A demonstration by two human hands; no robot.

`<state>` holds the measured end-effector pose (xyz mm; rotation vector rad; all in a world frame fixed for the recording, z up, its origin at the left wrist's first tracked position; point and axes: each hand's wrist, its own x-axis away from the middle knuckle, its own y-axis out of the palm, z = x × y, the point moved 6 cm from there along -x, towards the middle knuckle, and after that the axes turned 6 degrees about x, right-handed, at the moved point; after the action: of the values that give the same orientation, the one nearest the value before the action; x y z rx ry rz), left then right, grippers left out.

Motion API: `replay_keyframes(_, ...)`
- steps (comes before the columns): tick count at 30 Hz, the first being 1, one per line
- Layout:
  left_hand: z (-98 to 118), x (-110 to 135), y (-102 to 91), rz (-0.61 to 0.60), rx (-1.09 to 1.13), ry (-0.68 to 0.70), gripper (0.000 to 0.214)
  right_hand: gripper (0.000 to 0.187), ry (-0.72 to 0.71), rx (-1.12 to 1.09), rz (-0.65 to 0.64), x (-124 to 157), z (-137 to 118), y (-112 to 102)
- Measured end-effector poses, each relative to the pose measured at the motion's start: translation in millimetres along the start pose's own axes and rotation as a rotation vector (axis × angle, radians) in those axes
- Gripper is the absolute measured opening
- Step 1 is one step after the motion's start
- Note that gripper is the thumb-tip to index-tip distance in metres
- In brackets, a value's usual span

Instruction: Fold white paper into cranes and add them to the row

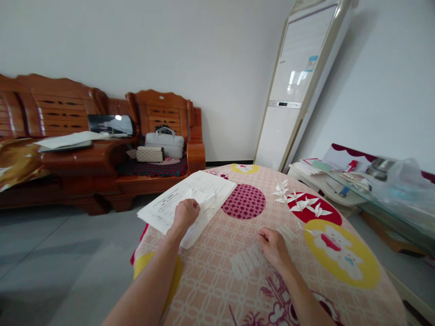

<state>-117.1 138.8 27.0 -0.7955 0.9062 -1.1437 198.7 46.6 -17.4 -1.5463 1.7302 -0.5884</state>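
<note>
My left hand (pixel 186 213) is closed over a stack of printed papers (pixel 163 203), its fingers pinching a thin white sheet of paper (pixel 208 202) that curls up beside them. My right hand (pixel 273 246) rests low over the tablecloth with thumb and fingers pressed together. What it may hold is too small to make out. A pale, crinkled whitish strip (pixel 246 262) lies under and beside that hand; its material is unclear. Several folded white paper cranes (pixel 302 204) stand beyond my right hand, some on a red circle of the cloth.
The round table wears a pink patterned tablecloth (pixel 217 280). At right, a glass-topped side table (pixel 370 199) carries papers, a plastic bag (pixel 406 181) and metal containers. A tall air conditioner (pixel 278 131) stands behind. Wooden seats (pixel 159 108) with bags (pixel 166 145) line the left wall.
</note>
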Motion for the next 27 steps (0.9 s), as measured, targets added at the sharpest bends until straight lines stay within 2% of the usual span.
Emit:
replay_keyframes(2,0,1,-4.6,0.035,0.057,-0.018,0.025,0.018,-0.005,0.011,0.002,0,0,-1)
replay_keyframes(4,5,5,-12.0,0.122,0.17,-0.01,0.024,0.019,-0.002,-0.003,0.004,1,-2,-2)
replay_keyframes(6,21,14,-17.2,0.185,0.376,0.107,0.022,0.019,0.019,-0.058,0.008,1,-3,-3)
replay_keyframes(7,32,20,-17.4,0.178,0.505,0.195,0.021,0.019,0.042,-0.103,0.01,2,-3,-4)
replay_keyframes(9,54,32,-11.0,0.081,0.761,0.286,0.02,0.019,0.115,-0.234,0.018,2,0,-7)
replay_keyframes(12,80,51,13.7,-0.246,1.179,0.2,0.027,0.033,0.208,-0.478,0.08,1,3,-15)
replay_keyframes(13,88,57,21.7,-0.362,1.289,0.16,0.029,0.041,0.198,-0.538,0.115,1,2,-20)
replay_keyframes(15,98,67,31.3,-0.506,1.449,0.097,0.033,0.056,0.136,-0.598,0.178,0,-3,-31)
replay_keyframes(17,105,73,37.0,-0.627,1.521,0.062,0.035,0.064,0.101,-0.652,0.219,0,-8,-41)
replay_keyframes(20,106,78,42.8,-0.762,1.527,0.027,0.036,0.055,0.086,-0.743,0.221,4,-17,-50)
replay_keyframes(22,105,78,46.4,-0.802,1.496,0.014,0.036,0.04,0.068,-0.792,0.168,6,-24,-52)
replay_keyframes(27,104,80,52.2,-0.838,1.395,0.028,0.033,0.027,0.136,-0.834,0.118,11,-26,-51)
